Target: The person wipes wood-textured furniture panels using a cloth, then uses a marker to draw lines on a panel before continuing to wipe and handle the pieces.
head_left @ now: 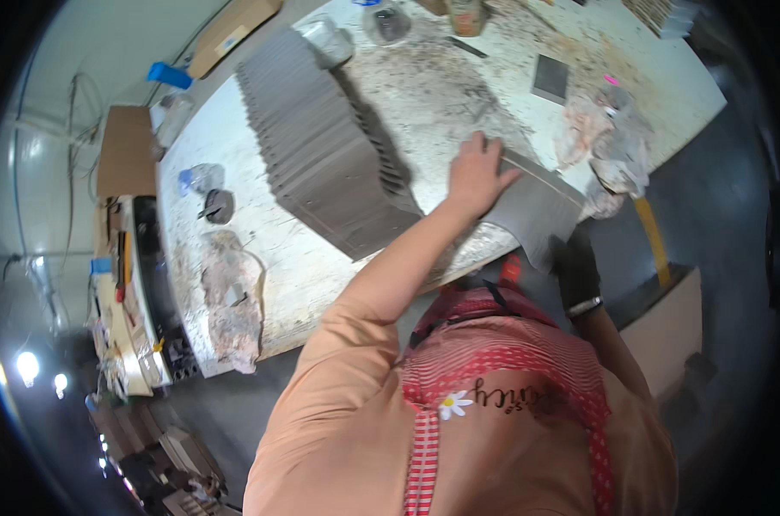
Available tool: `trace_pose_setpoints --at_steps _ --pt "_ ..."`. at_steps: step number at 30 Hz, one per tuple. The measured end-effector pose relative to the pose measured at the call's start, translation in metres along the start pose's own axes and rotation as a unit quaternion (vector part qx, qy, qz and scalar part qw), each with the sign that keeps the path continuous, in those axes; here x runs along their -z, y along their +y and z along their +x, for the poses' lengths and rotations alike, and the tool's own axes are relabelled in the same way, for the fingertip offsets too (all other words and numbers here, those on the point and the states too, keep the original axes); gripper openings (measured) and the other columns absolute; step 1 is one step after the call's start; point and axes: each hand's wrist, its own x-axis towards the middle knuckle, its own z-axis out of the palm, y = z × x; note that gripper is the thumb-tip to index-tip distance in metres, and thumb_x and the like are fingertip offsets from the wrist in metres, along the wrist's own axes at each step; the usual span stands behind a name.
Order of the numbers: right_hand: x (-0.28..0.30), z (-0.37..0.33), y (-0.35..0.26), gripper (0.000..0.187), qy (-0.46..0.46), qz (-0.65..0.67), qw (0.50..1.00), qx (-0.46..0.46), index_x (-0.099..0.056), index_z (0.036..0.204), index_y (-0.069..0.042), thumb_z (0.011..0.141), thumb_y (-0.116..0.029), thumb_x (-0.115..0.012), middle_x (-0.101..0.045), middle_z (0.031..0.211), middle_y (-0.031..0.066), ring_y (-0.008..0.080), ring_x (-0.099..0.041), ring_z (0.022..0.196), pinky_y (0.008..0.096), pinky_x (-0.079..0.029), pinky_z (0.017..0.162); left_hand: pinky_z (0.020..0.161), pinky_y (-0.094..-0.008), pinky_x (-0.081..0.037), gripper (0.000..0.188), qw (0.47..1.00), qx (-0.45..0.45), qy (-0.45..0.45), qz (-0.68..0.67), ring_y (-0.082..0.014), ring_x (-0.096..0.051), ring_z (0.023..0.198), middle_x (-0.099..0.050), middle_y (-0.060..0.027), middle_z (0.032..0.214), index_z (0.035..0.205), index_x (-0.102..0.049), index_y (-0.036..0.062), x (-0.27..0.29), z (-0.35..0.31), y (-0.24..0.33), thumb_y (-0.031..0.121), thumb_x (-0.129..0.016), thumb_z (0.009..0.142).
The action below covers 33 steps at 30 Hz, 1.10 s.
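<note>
A thin grey sheet [536,206] lies at the front edge of the white worktable, its near corner reaching past the edge. My bare left hand [478,175] rests at the sheet's left end, fingers stretched out and thumb against it. At the near right edge of the sheet, my right hand [576,268], in a dark glove, grips it; its fingertips are partly hidden. To the left of my left hand is a long, staggered stack of grey sheets [321,146], overlapping one another. A small grey rectangular piece [550,79] lies farther back on the table.
Crumpled plastic [609,142] lies at the table's right side. A stained cloth-like sheet [232,297] and a small dark container [218,206] are on the left. Clear tubs [386,24] stand at the back. A cardboard box [665,335] stands low on the right.
</note>
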Motion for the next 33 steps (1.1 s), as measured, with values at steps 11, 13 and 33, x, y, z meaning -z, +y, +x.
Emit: trace_pose_setpoints --at_steps 11,13,33 --pt "0.015 0.016 -0.160 0.043 -0.090 -0.283 0.860 0.414 -0.056 0.120 -0.002 0.085 -0.026 -0.066 -0.056 0.121 0.0204 0.0321 -0.056 0.109 0.0395 -0.044 0.095 0.088 -0.0360 -0.045 0.046 0.952 0.021 0.033 -0.303 -0.0256 -0.057 0.099 -0.062 -0.0165 0.105 0.119 -0.053 -0.0020 0.089 -0.063 0.013 0.024 -0.070 0.085" --pt "0.009 0.023 -0.175 0.056 -0.178 -0.290 0.753 0.563 -0.051 0.130 -0.002 0.084 -0.029 -0.066 -0.058 0.123 0.0188 0.0305 -0.056 0.111 0.0377 -0.045 0.096 0.084 -0.0281 -0.045 0.037 0.864 0.076 -0.008 -0.498 -0.0123 -0.057 0.090 -0.063 -0.0071 0.099 0.119 -0.053 -0.0005 0.100 -0.075 0.015 0.018 -0.066 0.090" --pt "-0.131 0.021 -0.226 0.050 -0.359 -0.248 0.839 0.325 -0.055 0.124 -0.002 0.081 -0.024 -0.071 -0.063 0.082 0.0056 0.0130 -0.059 0.076 0.0291 -0.049 0.073 0.080 -0.0244 -0.048 0.021 0.720 0.215 0.213 -0.625 -0.0094 -0.058 0.088 -0.063 -0.0066 0.100 0.108 -0.050 0.0024 0.132 -0.193 0.001 0.014 -0.061 0.094"
